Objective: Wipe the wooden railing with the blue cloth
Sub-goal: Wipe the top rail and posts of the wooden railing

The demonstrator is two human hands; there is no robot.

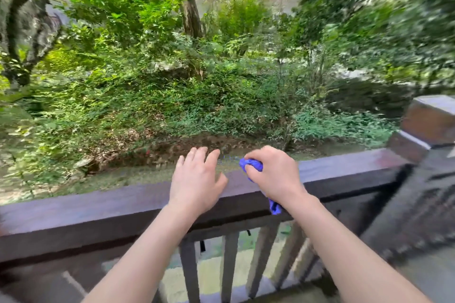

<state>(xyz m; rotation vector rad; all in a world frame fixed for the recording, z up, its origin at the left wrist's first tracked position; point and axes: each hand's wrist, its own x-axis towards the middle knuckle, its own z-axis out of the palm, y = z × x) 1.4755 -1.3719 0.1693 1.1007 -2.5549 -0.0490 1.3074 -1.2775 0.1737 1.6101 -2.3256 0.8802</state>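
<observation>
The right hand (273, 174) is closed around the bunched blue cloth (253, 166) on the wooden railing (344, 170); the left hand (197, 179) rests beside it, fingers spread and empty. A loose grip could drop the cloth over the far edge into the greenery (172, 96). Rail lies free leftward; the post (428, 123) blocks the right.

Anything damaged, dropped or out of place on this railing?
Nothing stands out. The right hand grips the bunched blue cloth on the wooden railing's top, a tail hanging near the wrist. The left hand rests open beside it. The rail looks intact; the frame edges are blurred.
</observation>
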